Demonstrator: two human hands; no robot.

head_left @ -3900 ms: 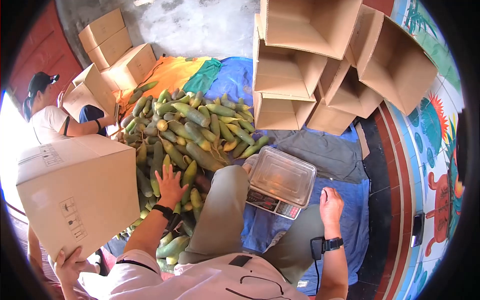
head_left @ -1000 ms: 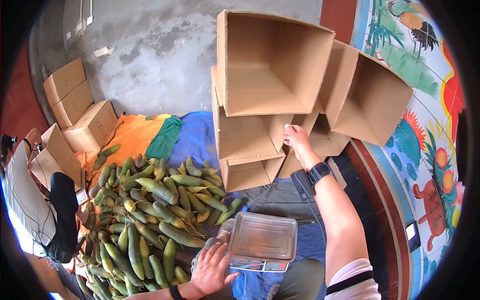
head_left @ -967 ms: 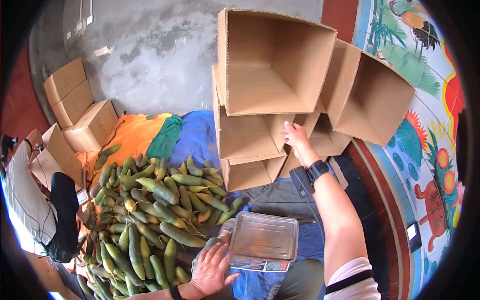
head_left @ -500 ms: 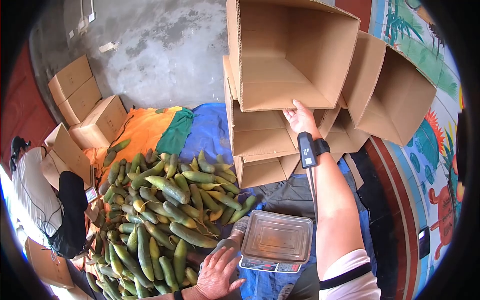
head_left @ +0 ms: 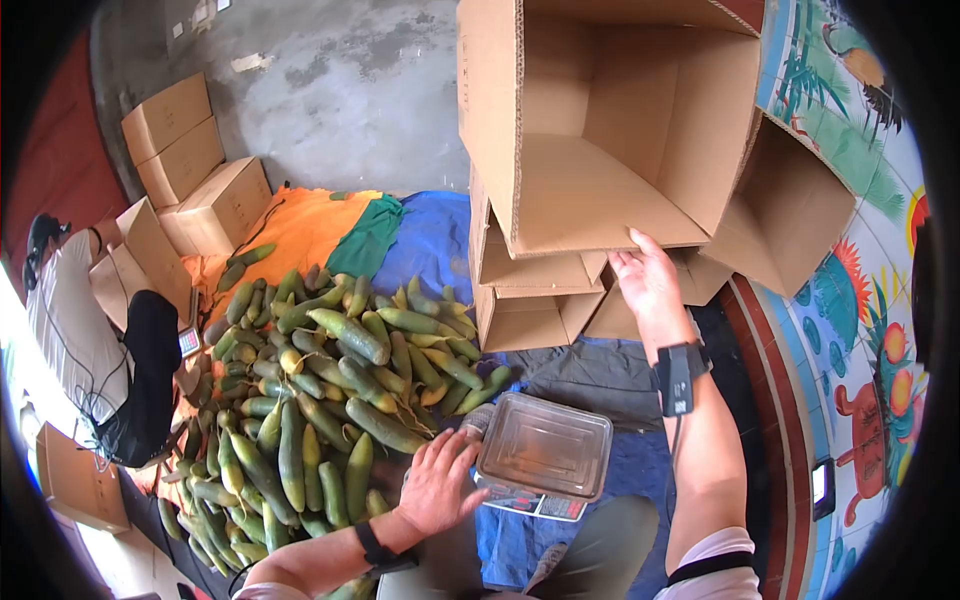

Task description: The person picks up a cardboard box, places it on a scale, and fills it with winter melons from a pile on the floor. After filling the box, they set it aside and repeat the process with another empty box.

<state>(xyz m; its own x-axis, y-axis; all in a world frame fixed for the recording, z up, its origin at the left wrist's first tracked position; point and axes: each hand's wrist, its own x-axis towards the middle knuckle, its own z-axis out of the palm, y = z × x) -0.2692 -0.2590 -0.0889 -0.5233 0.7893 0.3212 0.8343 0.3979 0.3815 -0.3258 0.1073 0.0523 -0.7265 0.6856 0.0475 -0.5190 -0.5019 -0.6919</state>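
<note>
My right hand (head_left: 648, 282) grips the lower edge of an open cardboard box (head_left: 610, 190), thumb inside and fingers underneath. The box lies on its side above other boxes, its opening towards me. My left hand (head_left: 438, 485) is spread, palm down, with nothing in it. It hovers near my knee, between the heap of large green cucumbers (head_left: 290, 455) and the scale. On the digital scale (head_left: 530, 503) sits a clear plastic tray (head_left: 545, 445), which covers most of its top.
More open boxes (head_left: 790, 210) are stacked at right beside the painted wall (head_left: 880, 300). A person (head_left: 75, 330) sits at far left by another box (head_left: 150, 260). Closed boxes (head_left: 215, 210) stand by the grey wall. Orange, green and blue cloths (head_left: 430, 235) cover the floor.
My right hand has pulled the top box towards me, and it looks larger and tilted. My left hand has risen slightly, still spread. The view has shifted a little.
</note>
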